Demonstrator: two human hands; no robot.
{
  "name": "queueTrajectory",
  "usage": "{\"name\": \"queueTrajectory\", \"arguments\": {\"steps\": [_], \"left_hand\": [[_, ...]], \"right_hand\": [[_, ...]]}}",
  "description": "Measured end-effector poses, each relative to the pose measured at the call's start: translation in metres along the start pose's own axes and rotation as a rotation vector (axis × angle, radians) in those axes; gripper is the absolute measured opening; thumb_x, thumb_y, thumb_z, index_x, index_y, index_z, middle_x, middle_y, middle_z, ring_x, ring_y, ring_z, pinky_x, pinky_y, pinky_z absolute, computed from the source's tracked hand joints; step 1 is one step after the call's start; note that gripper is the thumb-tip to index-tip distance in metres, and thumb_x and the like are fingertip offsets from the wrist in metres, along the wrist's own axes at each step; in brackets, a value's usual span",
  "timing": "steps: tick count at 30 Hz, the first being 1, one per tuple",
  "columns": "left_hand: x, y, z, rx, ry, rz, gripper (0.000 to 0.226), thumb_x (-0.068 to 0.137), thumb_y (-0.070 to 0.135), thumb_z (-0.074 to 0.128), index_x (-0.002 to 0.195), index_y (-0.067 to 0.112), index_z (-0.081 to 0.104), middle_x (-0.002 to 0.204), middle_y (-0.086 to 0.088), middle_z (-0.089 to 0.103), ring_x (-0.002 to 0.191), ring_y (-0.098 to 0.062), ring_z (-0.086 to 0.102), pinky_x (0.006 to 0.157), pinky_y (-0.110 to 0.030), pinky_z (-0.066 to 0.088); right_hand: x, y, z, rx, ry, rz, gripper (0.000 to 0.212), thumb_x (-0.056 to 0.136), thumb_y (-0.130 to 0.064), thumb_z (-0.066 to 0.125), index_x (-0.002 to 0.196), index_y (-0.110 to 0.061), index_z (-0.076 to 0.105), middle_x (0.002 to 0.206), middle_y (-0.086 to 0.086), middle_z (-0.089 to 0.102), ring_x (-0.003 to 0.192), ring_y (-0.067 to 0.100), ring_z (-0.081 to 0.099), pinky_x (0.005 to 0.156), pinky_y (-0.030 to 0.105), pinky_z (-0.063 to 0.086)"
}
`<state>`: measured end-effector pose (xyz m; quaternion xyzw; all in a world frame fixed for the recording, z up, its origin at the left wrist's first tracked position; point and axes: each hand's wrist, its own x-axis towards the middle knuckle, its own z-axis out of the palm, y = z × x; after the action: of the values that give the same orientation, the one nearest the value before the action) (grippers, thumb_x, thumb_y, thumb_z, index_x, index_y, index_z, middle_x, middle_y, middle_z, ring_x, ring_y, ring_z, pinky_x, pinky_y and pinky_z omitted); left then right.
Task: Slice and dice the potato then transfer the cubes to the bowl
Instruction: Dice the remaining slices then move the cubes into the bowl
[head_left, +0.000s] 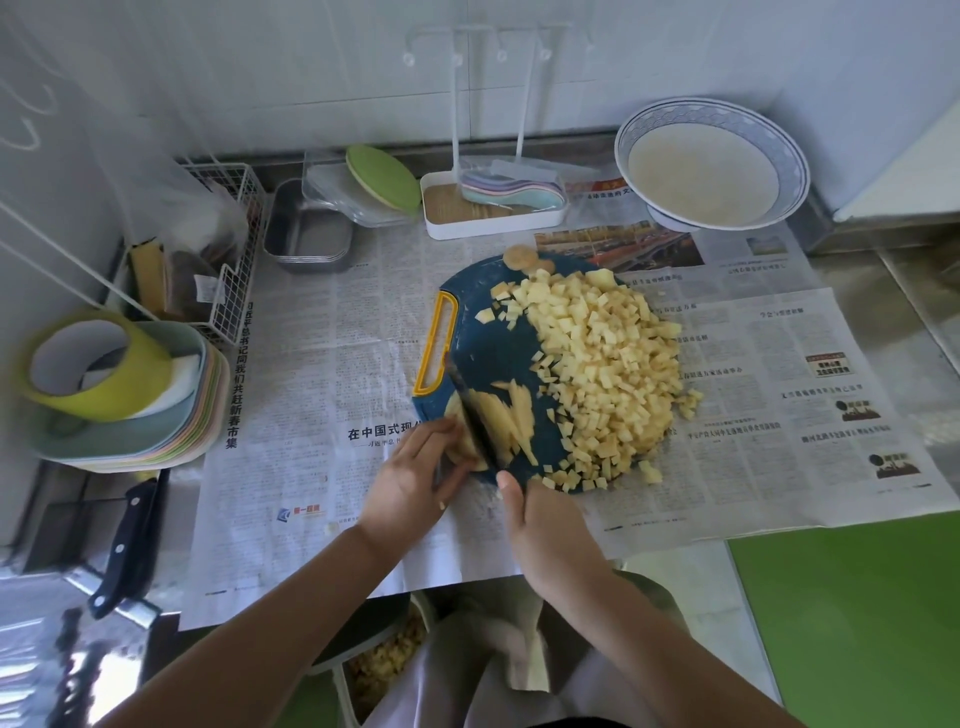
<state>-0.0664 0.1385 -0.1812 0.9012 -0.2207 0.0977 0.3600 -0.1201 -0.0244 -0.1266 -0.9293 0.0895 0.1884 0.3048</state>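
**Hands in Position: Dicing Well Advanced, Transfer Pending**

Nearest me, my left hand (415, 478) has its fingers curled onto the uncut potato piece (460, 441), pinning it at the near left corner of the cutting board (483, 332). Immediately right of it, the knife (470, 415) blade stands in the cut. My right hand (545, 525) is closed round the handle, which it hides.

Right of the blade lie a few strips (511, 415), not yet crossed into cubes. Further right, a large heap of cubes (608, 374) covers the board's right half and spills onto the newspaper (322, 338). The bowl (792, 161) stands at the far right rear of the tabletop (852, 270); no cubes show in it.

Judged status: most dicing is done. This piece, the strips and the whole transfer remain.

Legible print, left to right: a vertical headline ending "共赶新春市集", then "在中国式现", cut off by my hand.
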Motion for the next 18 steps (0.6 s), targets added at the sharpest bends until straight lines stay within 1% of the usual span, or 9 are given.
{"name": "queueTrajectory", "arguments": {"steps": [3,5,7,9,11,13,15,16,18], "left_hand": [[0.001,0.0,0.0,-0.015,-0.013,0.002,0.03,0.087,0.028,0.059,0.1,0.002,0.066,0.104,-0.009,0.065,0.098,-0.015,0.057,0.09,-0.012,0.041],[0.001,0.001,-0.001,-0.035,-0.007,0.001,0.024,0.086,0.026,0.059,0.093,0.004,0.065,0.098,-0.008,0.064,0.092,-0.013,0.056,0.086,-0.009,0.039],[-0.001,0.001,-0.003,-0.042,-0.006,0.012,0.024,0.084,0.027,0.059,0.093,0.004,0.063,0.097,-0.008,0.063,0.093,-0.013,0.055,0.083,-0.012,0.042],[-0.002,-0.001,-0.004,-0.017,-0.016,0.038,0.029,0.082,0.028,0.059,0.097,0.003,0.063,0.1,-0.01,0.064,0.098,-0.015,0.055,0.083,-0.018,0.045],[-0.002,-0.001,-0.004,0.005,-0.026,0.033,0.039,0.082,0.03,0.058,0.104,-0.002,0.065,0.106,-0.015,0.065,0.103,-0.016,0.054,0.089,-0.02,0.045],[-0.001,0.0,-0.004,0.01,-0.023,-0.001,0.045,0.083,0.033,0.059,0.108,-0.004,0.065,0.11,-0.015,0.065,0.104,-0.016,0.055,0.091,-0.018,0.044],[-0.002,0.001,-0.005,-0.007,-0.023,-0.03,0.045,0.084,0.035,0.061,0.107,-0.003,0.066,0.11,-0.013,0.065,0.102,-0.015,0.058,0.09,-0.018,0.046],[-0.002,0.002,-0.006,-0.022,-0.023,-0.046,0.044,0.085,0.035,0.06,0.107,-0.002,0.067,0.11,-0.012,0.065,0.1,-0.014,0.059,0.089,-0.017,0.047],[0.002,0.004,-0.008,-0.07,-0.007,-0.104,0.034,0.087,0.028,0.06,0.106,0.001,0.069,0.109,-0.008,0.066,0.096,-0.008,0.06,0.085,-0.015,0.048]], "right_hand": [[-0.002,-0.016,0.005,-0.214,0.048,-0.013,0.047,0.102,-0.05,0.018,0.098,-0.015,0.049,0.087,0.0,0.059,0.081,0.018,0.058,0.066,0.025,0.037],[-0.004,-0.021,0.012,-0.282,0.056,-0.013,0.047,0.102,-0.05,0.019,0.106,-0.014,0.049,0.097,0.003,0.065,0.09,0.02,0.063,0.066,0.026,0.037],[-0.004,-0.025,0.014,-0.283,0.055,-0.005,0.046,0.102,-0.05,0.021,0.107,-0.014,0.048,0.098,0.003,0.065,0.092,0.02,0.064,0.066,0.026,0.036],[0.0,-0.029,0.012,-0.267,0.073,-0.017,0.046,0.102,-0.05,0.021,0.105,-0.014,0.049,0.092,0.002,0.063,0.087,0.019,0.063,0.063,0.025,0.037],[0.005,-0.032,0.008,-0.209,0.086,-0.041,0.047,0.103,-0.047,0.019,0.096,-0.014,0.052,0.076,-0.003,0.053,0.074,0.017,0.055,0.056,0.022,0.034],[0.01,-0.028,0.003,-0.07,0.052,-0.034,0.05,0.104,-0.044,0.019,0.075,-0.015,0.048,0.063,-0.005,0.043,0.065,0.016,0.05,0.049,0.021,0.03],[0.015,-0.018,-0.002,0.114,0.011,0.001,0.055,0.103,-0.045,0.021,0.062,-0.015,0.042,0.057,-0.001,0.043,0.06,0.02,0.051,0.052,0.028,0.035],[0.015,-0.013,-0.005,0.185,0.001,0.012,0.057,0.103,-0.046,0.023,0.059,-0.015,0.04,0.055,0.0,0.042,0.055,0.02,0.049,0.053,0.032,0.037],[0.011,-0.008,-0.008,0.237,-0.009,0.002,0.058,0.102,-0.048,0.025,0.058,-0.014,0.04,0.053,0.0,0.041,0.049,0.018,0.045,0.055,0.036,0.04]]}}
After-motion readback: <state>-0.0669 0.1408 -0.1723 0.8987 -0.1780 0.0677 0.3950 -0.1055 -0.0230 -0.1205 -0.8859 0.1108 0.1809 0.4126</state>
